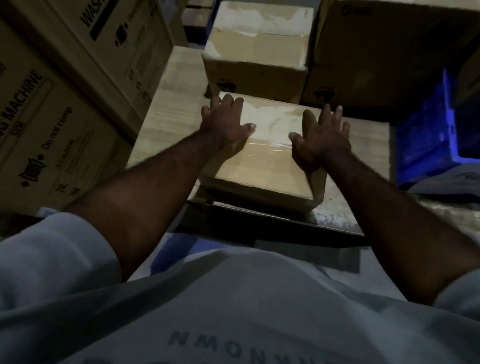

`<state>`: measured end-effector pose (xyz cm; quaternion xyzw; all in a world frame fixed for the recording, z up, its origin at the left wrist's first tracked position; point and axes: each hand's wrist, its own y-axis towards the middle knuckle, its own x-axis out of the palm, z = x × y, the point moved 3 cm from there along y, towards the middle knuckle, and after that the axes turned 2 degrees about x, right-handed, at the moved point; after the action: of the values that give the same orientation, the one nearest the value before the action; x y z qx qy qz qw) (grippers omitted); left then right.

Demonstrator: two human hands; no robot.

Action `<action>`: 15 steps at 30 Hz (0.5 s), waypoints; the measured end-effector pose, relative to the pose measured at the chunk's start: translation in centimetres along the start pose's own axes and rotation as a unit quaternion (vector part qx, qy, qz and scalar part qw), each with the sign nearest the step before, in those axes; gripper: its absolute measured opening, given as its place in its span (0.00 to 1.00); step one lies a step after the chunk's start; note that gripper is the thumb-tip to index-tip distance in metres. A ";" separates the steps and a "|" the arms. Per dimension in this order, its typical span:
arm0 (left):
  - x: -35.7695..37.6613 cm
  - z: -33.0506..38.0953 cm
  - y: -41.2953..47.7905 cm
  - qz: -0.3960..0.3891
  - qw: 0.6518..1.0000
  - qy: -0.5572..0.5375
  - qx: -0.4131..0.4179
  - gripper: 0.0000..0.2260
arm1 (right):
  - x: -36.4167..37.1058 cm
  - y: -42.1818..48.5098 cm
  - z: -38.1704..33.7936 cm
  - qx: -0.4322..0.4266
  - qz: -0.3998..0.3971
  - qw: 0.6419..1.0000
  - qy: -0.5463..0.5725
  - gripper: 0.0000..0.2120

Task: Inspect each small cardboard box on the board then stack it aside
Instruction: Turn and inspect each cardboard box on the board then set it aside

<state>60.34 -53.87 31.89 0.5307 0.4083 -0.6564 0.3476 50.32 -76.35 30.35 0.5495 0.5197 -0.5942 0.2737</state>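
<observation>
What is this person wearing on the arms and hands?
The left hand and the right hand are bare: no gloves, rings or watch show. The forearms are uncovered; the left sleeve and right sleeve of a pale grey shirt end near the elbows. Dark block lettering across its front reads UNKNOWN.

A dim warehouse or stockroom: stacked washing-machine cartons [55, 89], taped cardboard boxes [256, 49], and a blue plastic crate [432, 138] surround a wooden board [169, 114].

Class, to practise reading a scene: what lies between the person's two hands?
In the head view, only the taped top of the small cardboard box lies between the left hand and right hand, both resting on it.
</observation>
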 end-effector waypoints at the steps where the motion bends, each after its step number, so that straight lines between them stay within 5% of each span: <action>1: 0.0 -0.3 0.5 -0.004 1.000 -0.004 -0.011 0.31 | 0.3 0.0 0.4 0.001 -0.014 1.000 0.008 0.38; 7: 1.5 -2.8 3.3 -0.079 0.990 -0.112 -0.022 0.38 | 0.9 0.7 1.1 0.039 -0.029 0.985 0.168 0.45; 12: 0.8 -4.6 4.9 -0.119 0.970 -0.212 -0.025 0.52 | 1.1 0.6 1.7 0.198 0.012 0.886 0.420 0.53; 15: -0.2 -4.3 4.9 -0.082 0.972 -0.219 -0.004 0.48 | 0.7 0.2 1.8 0.208 0.050 0.878 0.428 0.50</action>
<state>66.55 -52.04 30.80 0.3377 0.3669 -0.7811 0.3757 49.66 -77.91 29.34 0.8198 0.4226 -0.3807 -0.0665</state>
